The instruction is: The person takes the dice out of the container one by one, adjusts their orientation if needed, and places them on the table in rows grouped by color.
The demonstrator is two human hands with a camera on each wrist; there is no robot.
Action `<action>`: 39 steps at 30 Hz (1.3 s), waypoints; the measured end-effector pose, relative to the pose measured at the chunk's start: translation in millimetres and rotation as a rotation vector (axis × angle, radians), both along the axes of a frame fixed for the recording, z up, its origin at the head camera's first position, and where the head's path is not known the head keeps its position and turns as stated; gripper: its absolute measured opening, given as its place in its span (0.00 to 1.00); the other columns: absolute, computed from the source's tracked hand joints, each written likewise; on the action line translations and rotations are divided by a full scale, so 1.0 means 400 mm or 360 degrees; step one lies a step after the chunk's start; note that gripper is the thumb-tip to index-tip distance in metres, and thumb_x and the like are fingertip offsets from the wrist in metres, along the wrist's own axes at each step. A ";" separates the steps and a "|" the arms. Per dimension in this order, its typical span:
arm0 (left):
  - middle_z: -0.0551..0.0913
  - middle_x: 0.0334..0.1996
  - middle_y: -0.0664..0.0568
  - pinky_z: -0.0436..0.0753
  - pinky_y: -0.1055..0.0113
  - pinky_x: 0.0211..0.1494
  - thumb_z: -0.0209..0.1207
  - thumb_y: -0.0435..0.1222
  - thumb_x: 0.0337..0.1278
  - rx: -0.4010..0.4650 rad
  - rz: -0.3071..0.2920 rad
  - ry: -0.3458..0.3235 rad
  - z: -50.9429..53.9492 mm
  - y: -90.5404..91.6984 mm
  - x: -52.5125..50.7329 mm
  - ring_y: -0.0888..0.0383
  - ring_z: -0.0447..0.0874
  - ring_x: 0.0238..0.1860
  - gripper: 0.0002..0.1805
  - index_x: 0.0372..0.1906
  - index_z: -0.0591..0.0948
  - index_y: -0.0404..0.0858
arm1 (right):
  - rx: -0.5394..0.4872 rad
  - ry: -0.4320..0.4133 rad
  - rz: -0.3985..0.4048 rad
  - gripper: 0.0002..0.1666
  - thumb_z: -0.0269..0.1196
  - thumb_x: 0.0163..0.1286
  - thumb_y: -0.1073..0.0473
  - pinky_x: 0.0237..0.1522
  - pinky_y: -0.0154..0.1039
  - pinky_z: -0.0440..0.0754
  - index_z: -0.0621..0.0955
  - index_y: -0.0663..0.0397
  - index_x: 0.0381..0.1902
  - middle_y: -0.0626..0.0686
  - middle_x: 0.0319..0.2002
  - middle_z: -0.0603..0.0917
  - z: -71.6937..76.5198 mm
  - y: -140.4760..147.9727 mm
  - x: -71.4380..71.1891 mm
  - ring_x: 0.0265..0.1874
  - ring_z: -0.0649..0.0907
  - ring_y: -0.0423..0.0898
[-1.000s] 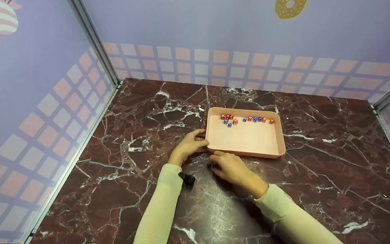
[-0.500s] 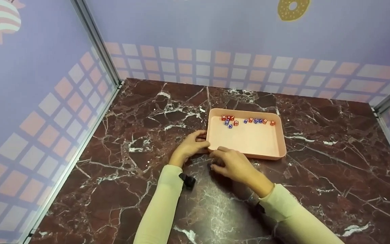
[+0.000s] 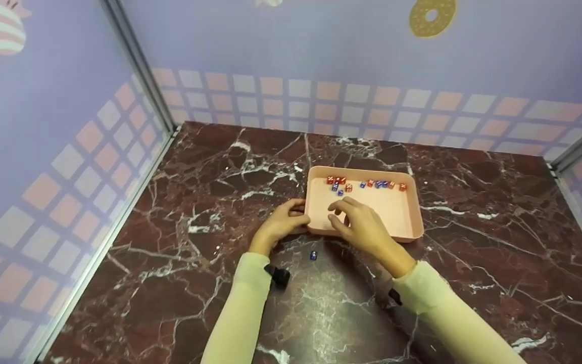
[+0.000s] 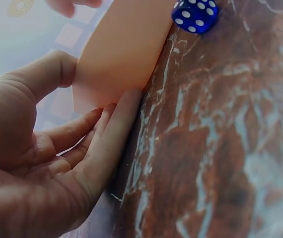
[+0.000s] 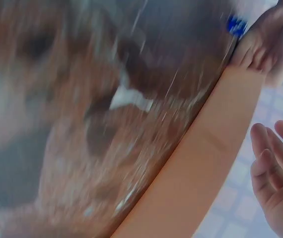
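Peach tray [image 3: 401,215]: being gripped at its 8 o'clock corner by the left hand [image 3: 281,221], between thumb and fingers.
Right hand [image 3: 362,224]: being held over its 6 o'clock side, fingers loosely bent, thumb apart.
Dice [image 3: 380,184]: being contained inside, 10 to 2 o'clock.
Blue die [image 3: 313,255]: being supported by the tabletop [image 3: 170,298], outside 7 o'clock.

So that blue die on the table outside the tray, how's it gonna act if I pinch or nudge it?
The blue die looks like glossy plastic, so it's probably rigid, light and a bit slick. Its flat faces suggest a nudge would slide it across the shiny marble-patterned tabletop, while its rounded corners might let it tumble if flicked.
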State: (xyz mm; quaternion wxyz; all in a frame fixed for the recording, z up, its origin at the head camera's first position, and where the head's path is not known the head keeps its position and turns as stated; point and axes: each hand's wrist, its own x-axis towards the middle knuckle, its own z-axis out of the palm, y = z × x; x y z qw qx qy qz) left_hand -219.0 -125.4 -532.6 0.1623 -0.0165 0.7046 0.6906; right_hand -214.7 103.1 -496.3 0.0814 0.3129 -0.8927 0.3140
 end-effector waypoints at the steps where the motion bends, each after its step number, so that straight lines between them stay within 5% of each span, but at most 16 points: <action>1: 0.75 0.66 0.32 0.91 0.55 0.61 0.61 0.25 0.64 0.0001 0.0008 -0.0007 -0.001 -0.002 0.003 0.45 0.79 0.62 0.34 0.75 0.69 0.26 | 0.0004 -0.0030 -0.0021 0.09 0.68 0.73 0.61 0.34 0.50 0.88 0.87 0.59 0.47 0.58 0.40 0.87 -0.002 0.004 -0.009 0.30 0.86 0.52; 9: 0.75 0.65 0.32 0.91 0.54 0.61 0.61 0.25 0.61 0.0014 0.0020 -0.0010 0.000 0.006 -0.001 0.45 0.79 0.61 0.35 0.75 0.69 0.26 | 0.0099 -0.0262 -0.0195 0.13 0.67 0.71 0.63 0.44 0.57 0.90 0.86 0.65 0.51 0.64 0.46 0.87 0.018 0.061 -0.078 0.36 0.88 0.58; 15: 0.75 0.64 0.32 0.91 0.53 0.62 0.61 0.26 0.63 0.0011 0.0029 -0.0017 0.001 0.002 -0.006 0.45 0.80 0.60 0.34 0.75 0.69 0.26 | 0.0250 -0.0385 -0.0220 0.18 0.65 0.77 0.61 0.57 0.61 0.87 0.83 0.66 0.60 0.67 0.56 0.85 0.041 0.104 -0.155 0.50 0.86 0.64; 21: 0.76 0.63 0.34 0.91 0.53 0.60 0.61 0.26 0.61 0.0007 0.0059 -0.0034 -0.003 0.002 -0.004 0.47 0.80 0.57 0.34 0.73 0.71 0.27 | 0.0440 -0.0214 -0.0466 0.17 0.68 0.71 0.66 0.60 0.67 0.84 0.84 0.64 0.56 0.67 0.59 0.84 0.014 0.164 -0.223 0.54 0.84 0.71; 26: 0.75 0.63 0.34 0.91 0.53 0.61 0.61 0.26 0.60 0.0015 0.0057 -0.0036 0.000 0.003 -0.005 0.48 0.79 0.57 0.34 0.73 0.70 0.27 | 0.0507 -0.0319 -0.0613 0.20 0.68 0.70 0.69 0.60 0.72 0.83 0.83 0.63 0.60 0.66 0.62 0.81 -0.003 0.186 -0.244 0.59 0.80 0.75; 39: 0.76 0.63 0.34 0.91 0.54 0.60 0.62 0.27 0.60 -0.0008 0.0046 -0.0024 -0.007 -0.001 -0.007 0.47 0.80 0.59 0.34 0.73 0.70 0.27 | 0.0541 -0.0182 -0.0556 0.18 0.68 0.66 0.73 0.61 0.68 0.83 0.86 0.64 0.54 0.66 0.57 0.84 -0.022 0.183 -0.269 0.55 0.84 0.72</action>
